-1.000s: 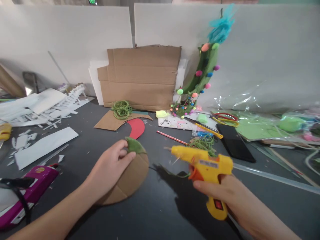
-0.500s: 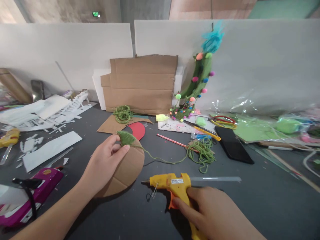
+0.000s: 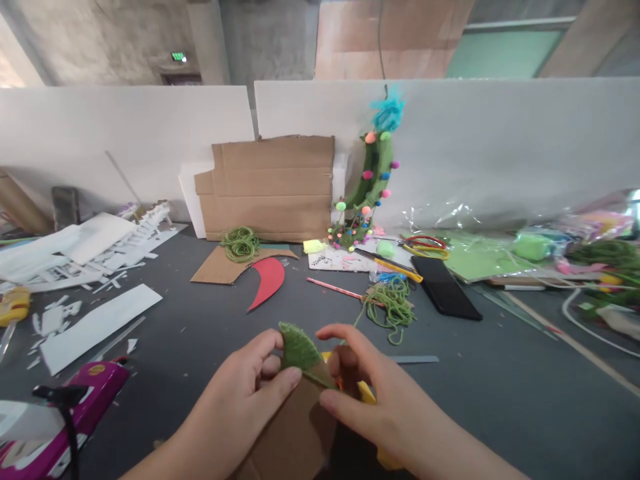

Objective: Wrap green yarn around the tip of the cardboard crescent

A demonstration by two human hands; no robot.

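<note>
Low in the middle of the view my left hand (image 3: 245, 393) grips a brown cardboard piece (image 3: 295, 433) whose top corner is wrapped in green yarn (image 3: 297, 347). My thumb presses on the wrapped part. My right hand (image 3: 373, 393) is closed on the same corner from the right, its fingers curled beside the yarn. A strand runs from there towards a loose pile of green yarn (image 3: 390, 303) on the table. The yellow glue gun (image 3: 367, 395) lies under my right hand, mostly hidden.
A large cardboard sheet (image 3: 273, 187) and a green craft with coloured pompoms (image 3: 373, 180) lean on the white back wall. Nearby lie a red crescent (image 3: 267, 280), a pencil (image 3: 333, 288), a black phone (image 3: 443, 293), white scraps (image 3: 95, 320) and a magenta tool (image 3: 83, 403).
My right hand set the glue gun down on the table and came over to the yarn-wrapped corner. The cardboard piece was lifted and brought closer to me. The view tilted up.
</note>
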